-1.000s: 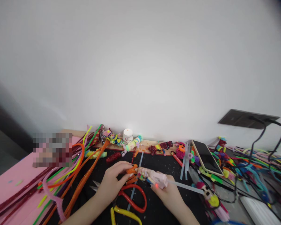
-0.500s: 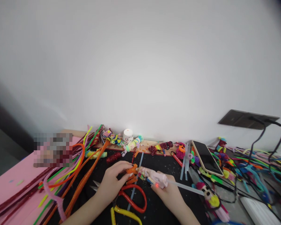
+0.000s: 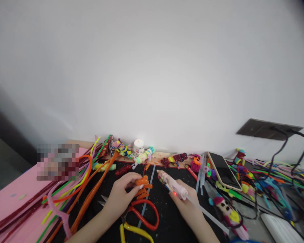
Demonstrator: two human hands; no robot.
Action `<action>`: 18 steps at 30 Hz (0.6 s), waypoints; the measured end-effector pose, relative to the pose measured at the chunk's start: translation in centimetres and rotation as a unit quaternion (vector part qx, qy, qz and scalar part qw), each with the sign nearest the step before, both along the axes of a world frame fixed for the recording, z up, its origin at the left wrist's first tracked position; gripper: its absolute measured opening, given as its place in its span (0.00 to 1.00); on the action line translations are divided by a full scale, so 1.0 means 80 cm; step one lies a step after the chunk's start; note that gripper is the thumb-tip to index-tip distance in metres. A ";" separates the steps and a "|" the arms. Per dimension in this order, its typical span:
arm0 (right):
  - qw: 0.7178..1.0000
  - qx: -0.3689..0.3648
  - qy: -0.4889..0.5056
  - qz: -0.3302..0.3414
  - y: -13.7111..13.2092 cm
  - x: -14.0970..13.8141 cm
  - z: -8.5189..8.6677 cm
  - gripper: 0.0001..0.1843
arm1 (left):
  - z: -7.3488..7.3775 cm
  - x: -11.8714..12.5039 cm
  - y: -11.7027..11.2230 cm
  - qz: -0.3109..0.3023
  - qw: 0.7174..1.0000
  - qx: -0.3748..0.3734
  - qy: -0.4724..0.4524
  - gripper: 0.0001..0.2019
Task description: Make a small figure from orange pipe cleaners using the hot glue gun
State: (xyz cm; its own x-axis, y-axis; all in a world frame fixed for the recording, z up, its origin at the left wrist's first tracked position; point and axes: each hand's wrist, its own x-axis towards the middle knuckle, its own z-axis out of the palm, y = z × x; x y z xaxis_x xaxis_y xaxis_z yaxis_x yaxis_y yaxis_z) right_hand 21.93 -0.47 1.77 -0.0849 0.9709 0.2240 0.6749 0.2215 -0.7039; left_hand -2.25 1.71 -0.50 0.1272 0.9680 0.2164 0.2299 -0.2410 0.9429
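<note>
My left hand (image 3: 126, 189) is closed on an orange pipe-cleaner piece (image 3: 142, 181), pinched between thumb and fingers. Other short orange strips (image 3: 142, 193) lie just below it. My right hand (image 3: 184, 199) is wrapped round a pale pink glue gun (image 3: 172, 184) with a red light glowing on its side. Its nozzle points up and left, apart from the orange piece, and a long translucent glue stick (image 3: 210, 216) sticks out of its back. Scissors with red and yellow handles (image 3: 155, 216) lie open between my forearms, the blades partly behind my left wrist.
Long pipe cleaners (image 3: 84, 195) spread over the left side and a pink surface (image 3: 5, 209). Along the wall stand a white paper cup (image 3: 138, 147) and several pipe-cleaner figures. To the right are a phone (image 3: 225, 170), a pink doll figure (image 3: 228, 212), a white box (image 3: 278, 227) and black cables.
The glue gun has moved away from the orange piece, to the right, and its back end has swung lower. My left hand has stayed nearly still.
</note>
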 end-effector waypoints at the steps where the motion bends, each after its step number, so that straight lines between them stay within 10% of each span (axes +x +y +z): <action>1: 1.000 -0.001 -0.001 0.000 0.000 0.001 0.001 0.04 | 0.000 0.000 0.000 -0.001 1.000 -0.011 -0.006 0.08; 18: 0.963 0.020 -0.242 -0.113 0.001 0.002 -0.013 0.26 | -0.002 0.002 0.001 -0.007 0.997 -0.051 -0.055 0.11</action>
